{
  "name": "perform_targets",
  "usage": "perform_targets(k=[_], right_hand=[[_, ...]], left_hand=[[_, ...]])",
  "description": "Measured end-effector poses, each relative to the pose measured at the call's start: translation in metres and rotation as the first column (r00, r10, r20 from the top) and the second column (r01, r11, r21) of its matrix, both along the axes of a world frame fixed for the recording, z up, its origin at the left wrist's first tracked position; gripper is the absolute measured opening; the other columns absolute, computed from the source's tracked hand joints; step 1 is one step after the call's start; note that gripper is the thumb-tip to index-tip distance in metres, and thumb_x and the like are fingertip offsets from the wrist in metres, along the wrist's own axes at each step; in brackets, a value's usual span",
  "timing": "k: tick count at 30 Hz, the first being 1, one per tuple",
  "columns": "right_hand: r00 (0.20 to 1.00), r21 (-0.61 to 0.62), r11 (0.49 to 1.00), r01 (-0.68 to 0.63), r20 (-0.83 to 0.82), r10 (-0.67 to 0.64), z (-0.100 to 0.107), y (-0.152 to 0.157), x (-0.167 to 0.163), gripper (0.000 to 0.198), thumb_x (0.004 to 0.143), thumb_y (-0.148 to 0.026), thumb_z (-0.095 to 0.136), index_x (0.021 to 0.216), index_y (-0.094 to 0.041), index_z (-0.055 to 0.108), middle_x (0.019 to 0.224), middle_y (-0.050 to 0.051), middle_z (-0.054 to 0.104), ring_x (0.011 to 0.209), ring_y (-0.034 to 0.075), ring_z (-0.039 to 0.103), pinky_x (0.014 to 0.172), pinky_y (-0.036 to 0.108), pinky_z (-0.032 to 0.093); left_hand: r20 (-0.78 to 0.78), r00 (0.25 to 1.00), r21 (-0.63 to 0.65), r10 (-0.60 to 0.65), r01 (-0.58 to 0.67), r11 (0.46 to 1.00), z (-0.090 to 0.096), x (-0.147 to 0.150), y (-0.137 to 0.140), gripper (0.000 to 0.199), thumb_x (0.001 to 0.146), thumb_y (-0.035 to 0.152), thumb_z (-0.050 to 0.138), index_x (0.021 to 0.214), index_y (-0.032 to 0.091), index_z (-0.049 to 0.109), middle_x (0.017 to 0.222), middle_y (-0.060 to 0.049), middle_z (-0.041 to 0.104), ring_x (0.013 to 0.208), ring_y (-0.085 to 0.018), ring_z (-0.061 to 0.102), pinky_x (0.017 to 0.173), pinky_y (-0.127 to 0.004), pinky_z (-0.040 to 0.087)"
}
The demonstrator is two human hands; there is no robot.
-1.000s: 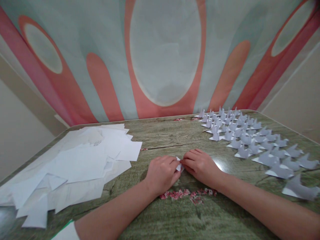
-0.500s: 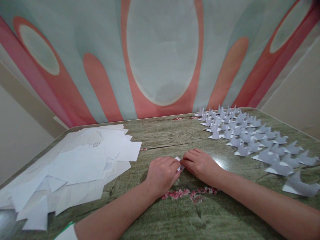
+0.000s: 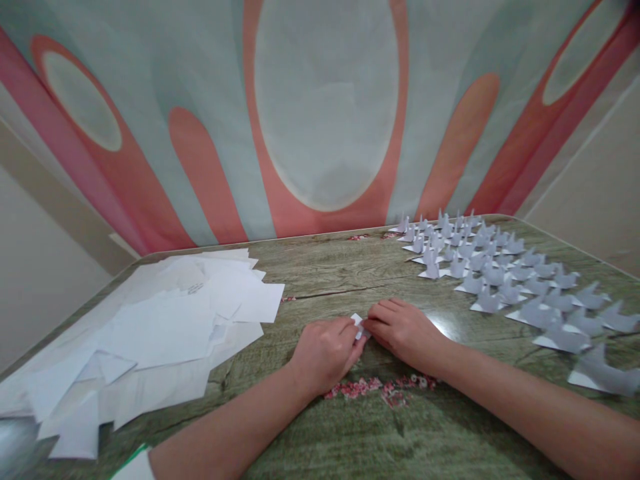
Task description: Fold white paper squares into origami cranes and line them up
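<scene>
Near the middle of the table, a small folded piece of white paper (image 3: pixel 357 321) lies between my two hands. My left hand (image 3: pixel 325 353) is closed on its left and near side, fingertips pinching it. From the right, my right hand (image 3: pixel 400 331) grips the other edge, its fingers bent together over the paper. Most of the paper is covered by my fingers, so its full shape is hidden. Both hands rest low, at or just above the tabletop.
A spread pile of white paper sheets (image 3: pixel 165 327) covers the table's left side. Several rows of folded white paper birds (image 3: pixel 493 273) stand on the right. The wood-patterned table (image 3: pixel 320 273) bears printed pink flowers. Behind its far edge hangs a patterned backdrop (image 3: pixel 327 100).
My left hand's fingers have shifted slightly at the paper, the thumb moving a little toward the right hand. My right hand stays almost where it was.
</scene>
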State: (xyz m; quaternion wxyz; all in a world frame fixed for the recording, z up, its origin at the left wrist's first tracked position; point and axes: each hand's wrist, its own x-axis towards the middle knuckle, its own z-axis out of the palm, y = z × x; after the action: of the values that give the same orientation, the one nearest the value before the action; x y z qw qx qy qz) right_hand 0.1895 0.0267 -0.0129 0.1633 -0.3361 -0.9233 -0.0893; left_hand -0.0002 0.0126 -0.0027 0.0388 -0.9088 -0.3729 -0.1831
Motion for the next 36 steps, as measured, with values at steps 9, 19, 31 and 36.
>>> perform_targets(k=[9,19,31,36], right_hand=[[0.998,-0.009,1.000,0.024,0.062,-0.023,0.003,0.000,-0.001,0.014,0.086,-0.022,0.049,0.081,-0.018,0.062,0.077,0.003,0.057,0.073,0.018,0.048,0.062,0.031,0.034],[1.000,-0.038,0.999,0.017,0.019,-0.016,0.001,-0.001,0.000,0.011,0.084,-0.018,0.050,0.084,-0.017,0.062,0.079,0.004,0.057,0.074,0.018,0.048,0.065,0.031,0.036],[0.971,-0.215,0.970,0.112,-0.182,-0.153,0.005,-0.008,-0.004,0.017,0.085,-0.023,0.046,0.083,-0.020,0.063,0.080,0.004,0.059,0.077,0.018,0.051,0.071,0.032,0.037],[0.927,-0.348,0.926,0.144,-0.280,-0.249,-0.002,-0.005,-0.005,0.015,0.084,-0.030,0.050,0.081,-0.021,0.061,0.079,0.003,0.059,0.076,0.017,0.052,0.069,0.031,0.039]], left_hand=[[-0.078,0.996,0.119,-0.048,0.057,0.991,-0.003,0.000,-0.003,0.014,0.084,0.016,0.045,0.078,0.015,0.057,0.077,-0.003,0.065,0.067,-0.016,0.062,0.059,-0.027,0.048],[-0.030,0.999,-0.161,0.035,-0.040,0.986,0.015,-0.016,-0.008,0.025,0.082,0.025,0.049,0.105,0.019,0.057,0.103,-0.003,0.063,0.089,-0.018,0.059,0.081,-0.032,0.048],[-0.050,0.998,-0.100,0.046,-0.051,0.994,0.003,-0.021,0.004,0.015,0.087,0.027,0.046,0.091,0.023,0.060,0.087,0.001,0.063,0.082,-0.016,0.057,0.073,-0.029,0.044],[-0.162,0.986,-0.029,0.022,-0.027,0.999,0.007,-0.017,-0.001,0.017,0.088,0.025,0.044,0.092,0.022,0.060,0.083,-0.001,0.061,0.078,-0.017,0.057,0.068,-0.030,0.044]])
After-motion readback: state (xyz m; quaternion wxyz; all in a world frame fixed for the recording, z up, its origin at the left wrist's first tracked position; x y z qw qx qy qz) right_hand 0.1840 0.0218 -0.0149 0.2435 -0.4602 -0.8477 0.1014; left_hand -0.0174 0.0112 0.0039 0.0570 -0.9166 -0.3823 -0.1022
